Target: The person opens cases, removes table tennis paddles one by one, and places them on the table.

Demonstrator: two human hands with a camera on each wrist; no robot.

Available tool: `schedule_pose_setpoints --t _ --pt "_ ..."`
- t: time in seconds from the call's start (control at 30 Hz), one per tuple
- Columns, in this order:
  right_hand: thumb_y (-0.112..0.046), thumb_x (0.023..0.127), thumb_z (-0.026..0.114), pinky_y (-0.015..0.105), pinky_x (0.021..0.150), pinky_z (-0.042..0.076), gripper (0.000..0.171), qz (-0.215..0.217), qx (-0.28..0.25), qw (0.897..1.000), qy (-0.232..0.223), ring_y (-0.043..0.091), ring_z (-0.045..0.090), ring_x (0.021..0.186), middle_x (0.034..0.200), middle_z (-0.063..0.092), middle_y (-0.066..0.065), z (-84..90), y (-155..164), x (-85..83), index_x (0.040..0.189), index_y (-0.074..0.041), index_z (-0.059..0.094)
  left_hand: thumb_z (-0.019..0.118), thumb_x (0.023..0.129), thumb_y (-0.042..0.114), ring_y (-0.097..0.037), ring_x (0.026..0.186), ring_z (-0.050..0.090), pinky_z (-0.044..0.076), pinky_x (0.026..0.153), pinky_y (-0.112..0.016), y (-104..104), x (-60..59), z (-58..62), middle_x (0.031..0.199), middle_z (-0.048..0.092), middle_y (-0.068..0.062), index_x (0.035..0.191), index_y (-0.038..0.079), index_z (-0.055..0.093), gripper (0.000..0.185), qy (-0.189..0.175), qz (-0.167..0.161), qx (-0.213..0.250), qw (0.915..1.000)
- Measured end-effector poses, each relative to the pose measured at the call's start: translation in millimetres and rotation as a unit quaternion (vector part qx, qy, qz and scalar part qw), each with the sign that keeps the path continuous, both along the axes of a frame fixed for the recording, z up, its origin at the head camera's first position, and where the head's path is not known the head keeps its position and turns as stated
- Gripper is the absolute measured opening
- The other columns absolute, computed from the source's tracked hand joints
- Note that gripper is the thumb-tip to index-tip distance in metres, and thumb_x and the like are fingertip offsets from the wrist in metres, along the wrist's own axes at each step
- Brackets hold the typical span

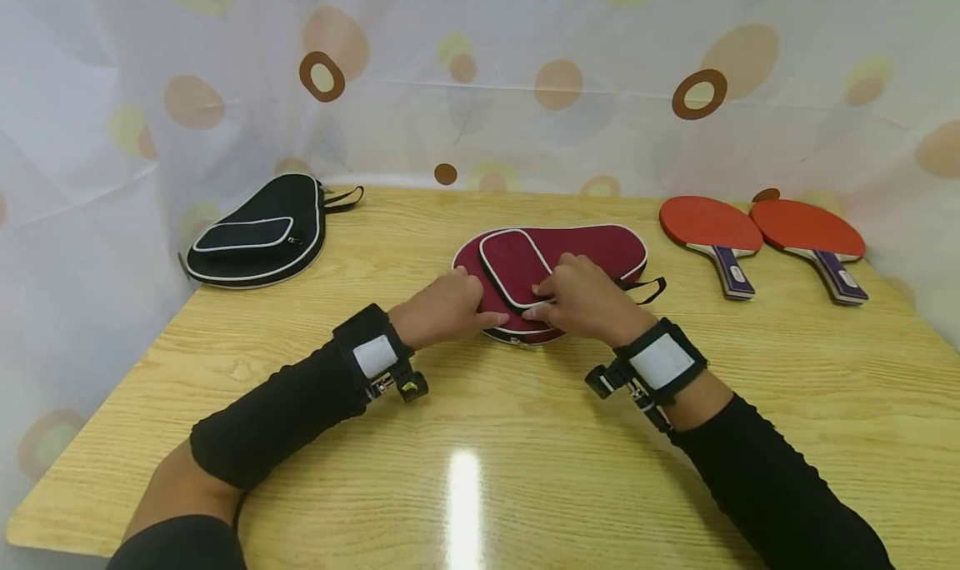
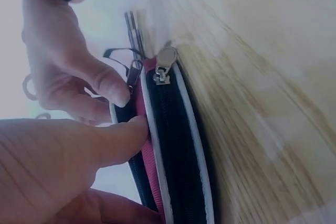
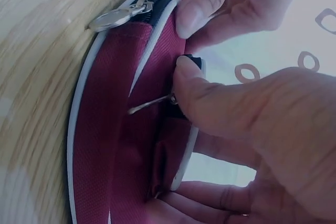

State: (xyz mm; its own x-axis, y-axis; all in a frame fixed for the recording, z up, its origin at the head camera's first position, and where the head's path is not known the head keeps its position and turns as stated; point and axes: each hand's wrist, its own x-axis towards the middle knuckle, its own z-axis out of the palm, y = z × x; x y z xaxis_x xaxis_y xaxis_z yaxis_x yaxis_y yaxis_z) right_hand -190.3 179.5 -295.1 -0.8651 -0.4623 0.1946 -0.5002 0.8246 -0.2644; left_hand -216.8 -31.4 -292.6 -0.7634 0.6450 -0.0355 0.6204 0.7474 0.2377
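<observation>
A maroon paddle case (image 1: 558,262) lies flat at the middle of the wooden desk (image 1: 480,437), its rounded end nearest the person and its long axis running toward the right, slightly away, where a black strap trails out. The right hand (image 1: 585,299) pinches the small zipper pull (image 3: 152,103) of the front pocket between thumb and fingers. The left hand (image 1: 442,307) presses its thumb and curled fingers onto the case's near rim, beside the main zipper slider (image 2: 165,66). The pull likely runs best along the zipper track, with the fabric held taut. A black case (image 1: 258,232) sits far left; two red paddles (image 1: 761,237) lie far right.
</observation>
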Motion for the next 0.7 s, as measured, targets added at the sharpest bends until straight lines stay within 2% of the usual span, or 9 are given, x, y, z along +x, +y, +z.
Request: schedule_pose_setpoints --t 0.1,0.2,0.27,0.33,0.43,0.53,0.7 --pt "-0.022 0.087 0.08 0.038 0.073 0.044 0.024 -0.018 0.008 1.0 -0.002 0.027 0.057 0.086 0.097 0.076 0.015 -0.8 -3.6 -1.1 0.097 0.0 0.081 0.07 0.096 0.039 -0.017 0.07 0.044 0.033 0.054 -0.024 0.3 -2.9 -2.2 0.058 0.042 -0.001 0.06 0.01 0.052 0.05 0.005 0.012 0.001 0.9999" --pt "-0.024 0.086 0.081 0.039 0.073 0.045 0.023 -0.033 0.011 0.999 0.001 0.026 0.056 0.084 0.083 0.075 0.011 -0.3 -7.4 -2.3 0.089 -0.001 0.082 0.072 0.094 0.041 -0.017 0.071 0.045 0.034 0.055 -0.024 -0.1 -8.3 -2.5 0.06 0.043 -0.001 0.062 0.008 0.054 0.049 0.005 0.015 0.0 0.9999" --pt "-0.025 0.086 0.081 0.037 0.069 0.042 0.024 -0.038 0.013 0.999 0.004 0.025 0.054 0.078 0.066 0.068 0.006 0.6 -10.0 -2.8 0.075 -0.004 0.081 0.074 0.092 0.041 -0.016 0.07 0.046 0.035 0.055 -0.024 -0.1 -11.7 -2.4 0.06 0.044 -0.001 0.064 0.007 0.056 0.047 0.002 0.016 0.0 0.9999" --pt "-0.026 0.086 0.082 0.035 0.064 0.036 0.033 -0.041 0.012 0.999 0.009 0.023 0.05 0.072 0.053 0.056 0.001 1.5 -12.5 -3.3 0.06 -0.007 0.074 0.075 0.091 0.04 -0.016 0.071 0.046 0.035 0.055 -0.024 0.1 -14.8 -2.0 0.06 0.045 -0.001 0.067 0.005 0.059 0.045 -0.001 0.017 0.0 0.9998" --pt "-0.026 0.086 0.082 0.033 0.06 0.03 0.047 -0.043 0.012 0.999 0.014 0.021 0.045 0.066 0.045 0.042 -0.002 2.1 -14.9 -3.6 0.047 -0.012 0.059 0.076 0.09 0.039 -0.017 0.072 0.048 0.037 0.058 -0.024 0.1 -18.3 -1.6 0.066 0.05 -0.003 0.077 0.003 0.063 0.041 -0.01 0.024 0.003 0.9997" --pt "-0.027 0.086 0.082 0.032 0.06 0.03 0.049 -0.045 0.009 0.999 0.013 0.021 0.045 0.065 0.045 0.042 -0.002 2.3 -15.9 -3.2 0.046 -0.012 0.057 0.077 0.09 0.039 -0.019 0.076 0.051 0.041 0.063 -0.025 -0.7 -20.3 -1.3 0.075 0.056 -0.007 0.087 0.0 0.064 0.041 -0.023 0.03 0.003 0.9993" --pt "-0.026 0.087 0.081 0.031 0.059 0.03 0.043 -0.044 -0.006 0.999 -0.006 0.021 0.045 0.066 0.047 0.045 0.0 1.0 -16.3 -2.7 0.051 -0.01 0.064 0.077 0.09 0.038 -0.021 0.082 0.053 0.044 0.07 -0.029 -2.8 -21.8 0.0 0.09 0.056 -0.011 0.1 -0.003 0.063 0.045 -0.032 0.023 -0.001 0.9992"
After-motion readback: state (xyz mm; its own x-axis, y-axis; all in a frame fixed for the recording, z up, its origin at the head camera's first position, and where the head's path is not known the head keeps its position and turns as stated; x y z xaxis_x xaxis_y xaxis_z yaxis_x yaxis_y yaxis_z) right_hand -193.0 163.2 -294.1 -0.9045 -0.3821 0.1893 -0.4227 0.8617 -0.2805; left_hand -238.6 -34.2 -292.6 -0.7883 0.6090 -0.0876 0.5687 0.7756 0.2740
